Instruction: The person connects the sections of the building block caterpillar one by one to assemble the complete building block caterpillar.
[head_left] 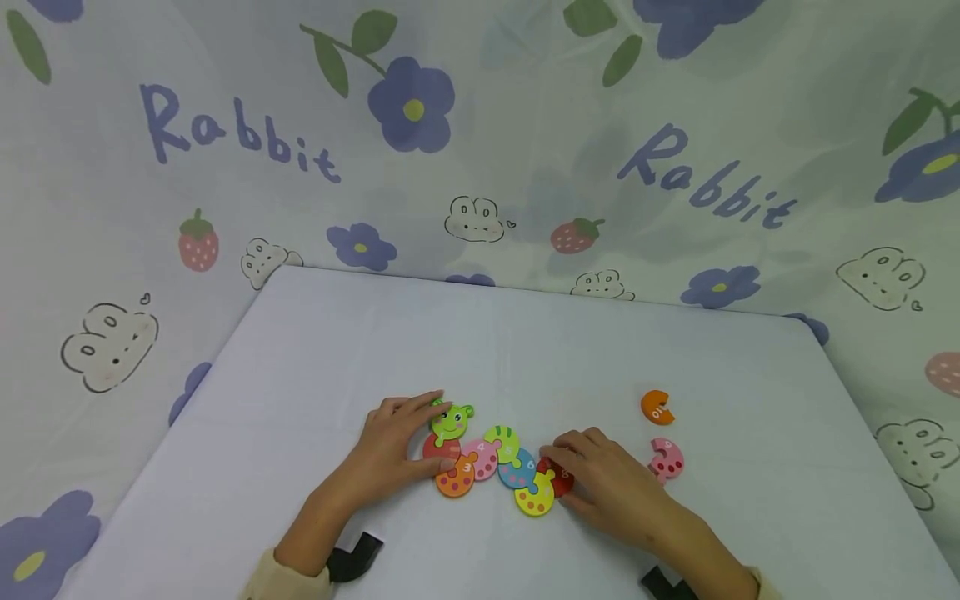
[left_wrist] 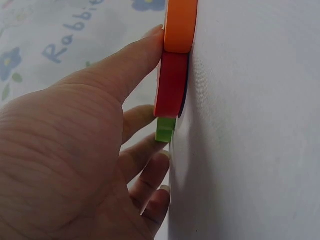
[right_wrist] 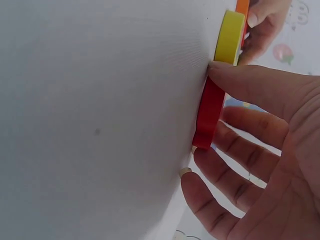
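Note:
A chain of joined caterpillar puzzle pieces lies on the table, starting with a smiling green head piece (head_left: pixel 449 422). Below the head come a red piece (left_wrist: pixel 172 85) and an orange piece (head_left: pixel 455 481) marked 3. Pink, green, blue and yellow pieces (head_left: pixel 535 498) continue to the right. My left hand (head_left: pixel 393 450) rests at the head end, its thumb on the orange piece and extended fingers touching the head. My right hand (head_left: pixel 611 483) pinches a dark red piece (right_wrist: pixel 210 112) between thumb and fingers, against the yellow one. Its fingers partly cover that piece in the head view.
Two loose pieces, an orange one (head_left: pixel 657 407) marked 10 and a pink one (head_left: pixel 667 460), lie right of the chain, beyond the right hand. The white table (head_left: pixel 390 333) ends at a patterned cloth (head_left: pixel 525 150) behind. Black straps (head_left: pixel 356 558) show near the wrists.

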